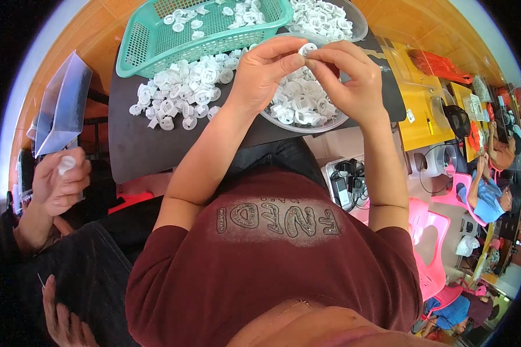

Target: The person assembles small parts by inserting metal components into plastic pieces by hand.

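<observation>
Between my two hands, above a round bowl (307,128) at the table's near edge, is a small round white plastic part (308,50). My left hand (259,74) pinches it from the left with thumb and forefinger. From the other side my right hand (353,75) grips it with its fingertips. The bowl beneath is heaped with similar white plastic parts (302,101), partly covered by my hands. Left of my left forearm, a loose pile of the same parts (182,89) lies on the dark table (134,141).
A green plastic basket (156,58) with some white parts stands behind the pile. Another full bowl (362,23) sits at the back right. At left, a co-worker's hand (58,185) holds a white part. Pink chairs (434,243) and seated people are to the right.
</observation>
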{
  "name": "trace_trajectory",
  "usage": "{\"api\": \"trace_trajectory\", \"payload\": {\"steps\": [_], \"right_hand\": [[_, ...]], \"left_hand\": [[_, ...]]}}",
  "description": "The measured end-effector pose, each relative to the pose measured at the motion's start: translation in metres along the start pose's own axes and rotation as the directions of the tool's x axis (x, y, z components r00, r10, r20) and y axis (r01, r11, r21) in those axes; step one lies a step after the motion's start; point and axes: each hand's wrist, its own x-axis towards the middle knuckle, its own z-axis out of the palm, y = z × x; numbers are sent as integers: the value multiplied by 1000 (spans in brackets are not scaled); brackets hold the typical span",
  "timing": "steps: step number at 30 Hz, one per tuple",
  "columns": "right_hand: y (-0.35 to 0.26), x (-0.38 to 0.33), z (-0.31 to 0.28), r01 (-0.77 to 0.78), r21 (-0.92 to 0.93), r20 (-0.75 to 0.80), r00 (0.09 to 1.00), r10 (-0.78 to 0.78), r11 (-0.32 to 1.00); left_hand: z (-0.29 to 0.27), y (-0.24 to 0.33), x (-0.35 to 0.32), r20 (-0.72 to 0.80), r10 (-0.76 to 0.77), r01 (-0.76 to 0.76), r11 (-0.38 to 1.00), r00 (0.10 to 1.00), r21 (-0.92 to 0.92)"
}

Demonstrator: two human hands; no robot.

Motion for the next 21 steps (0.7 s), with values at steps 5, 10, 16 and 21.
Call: {"api": "trace_trajectory", "payload": {"steps": [5,10,16,21], "right_hand": [[7,-8,14,-98,162,-108,987,116,982],[1,-7,16,-364,633,15,888,460,683],[-2,-11,18,-372,703,81,889,451,606],[3,-18,21,-233,483,-45,956,289,844]], "left_hand": [[-3,-6,0,31,69,-72,992,997,108],[-4,-2,-2,106,54,-65,993,993,103],[-3,1,-4,128,-11,15,999,992,-33],[4,5,-4,64,-32,42,986,997,-160]]}}
